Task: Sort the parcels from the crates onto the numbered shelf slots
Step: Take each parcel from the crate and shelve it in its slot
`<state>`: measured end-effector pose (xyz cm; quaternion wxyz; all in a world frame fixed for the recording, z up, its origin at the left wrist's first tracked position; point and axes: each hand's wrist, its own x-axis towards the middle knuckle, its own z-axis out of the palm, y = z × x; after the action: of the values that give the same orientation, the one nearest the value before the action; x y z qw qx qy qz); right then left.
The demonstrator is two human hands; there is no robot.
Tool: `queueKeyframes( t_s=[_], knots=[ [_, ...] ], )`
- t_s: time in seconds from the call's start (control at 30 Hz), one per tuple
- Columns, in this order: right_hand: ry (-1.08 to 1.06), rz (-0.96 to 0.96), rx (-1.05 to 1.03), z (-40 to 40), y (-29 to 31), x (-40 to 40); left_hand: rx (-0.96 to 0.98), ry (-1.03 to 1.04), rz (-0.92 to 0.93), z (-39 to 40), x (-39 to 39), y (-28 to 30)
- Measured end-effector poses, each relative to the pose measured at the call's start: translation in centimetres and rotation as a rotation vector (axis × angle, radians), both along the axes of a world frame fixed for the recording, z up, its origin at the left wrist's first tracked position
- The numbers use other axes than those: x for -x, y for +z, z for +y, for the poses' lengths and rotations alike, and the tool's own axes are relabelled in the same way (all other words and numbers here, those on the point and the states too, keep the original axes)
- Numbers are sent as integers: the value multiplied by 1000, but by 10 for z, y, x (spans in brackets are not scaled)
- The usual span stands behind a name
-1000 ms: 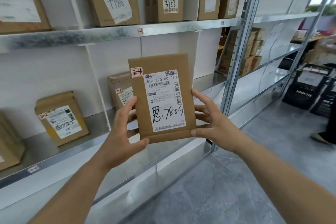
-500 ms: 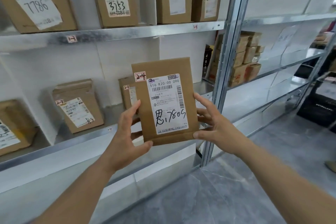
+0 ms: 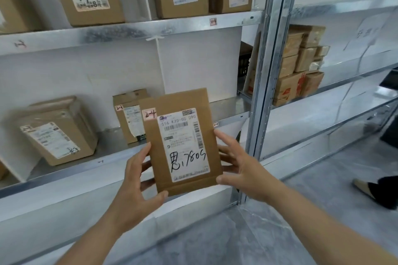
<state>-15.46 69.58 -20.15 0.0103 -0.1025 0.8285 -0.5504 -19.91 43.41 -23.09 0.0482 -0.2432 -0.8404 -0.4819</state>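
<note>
A flat brown cardboard parcel [image 3: 185, 142] stands upright in front of the middle shelf [image 3: 120, 157]. It carries a pink "2-4" sticker and a white label with "7805" handwritten on it. My left hand [image 3: 137, 178] grips its left edge and lower corner, thumb on the front. My right hand [image 3: 239, 161] holds its right edge, thumb at the lower right corner. A small "2-4" tag [image 3: 215, 124] sits on the shelf lip just right of the parcel. The slot behind the parcel has a white back wall.
A parcel marked "2-3" [image 3: 129, 118] and a larger box [image 3: 58, 133] stand on the same shelf to the left. The upper shelf [image 3: 150, 28] holds several boxes. A steel upright [image 3: 267, 84] stands right of my hands. Stacked cartons [image 3: 299, 64] lie beyond. Someone's foot [image 3: 366, 187] is at the right.
My view has shifted right along the shelf and closer to it. Both hands still hold the parcel, which now sits in front of the slot tagged "2-4".
</note>
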Motion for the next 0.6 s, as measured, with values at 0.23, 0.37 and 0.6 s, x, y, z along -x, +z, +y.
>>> queueKeyframes(
  t_s=[0.23,0.37,0.6],
  knots=[
    [20,-59,-28,45,-11,66,-23,74,-57,48,52,-19],
    [21,-69,-33,74,-8,101,-53,67,-77,79,84,-14],
    [27,-74,17,114,-19,145,-32,37,-71,118,129,-20]
  ],
)
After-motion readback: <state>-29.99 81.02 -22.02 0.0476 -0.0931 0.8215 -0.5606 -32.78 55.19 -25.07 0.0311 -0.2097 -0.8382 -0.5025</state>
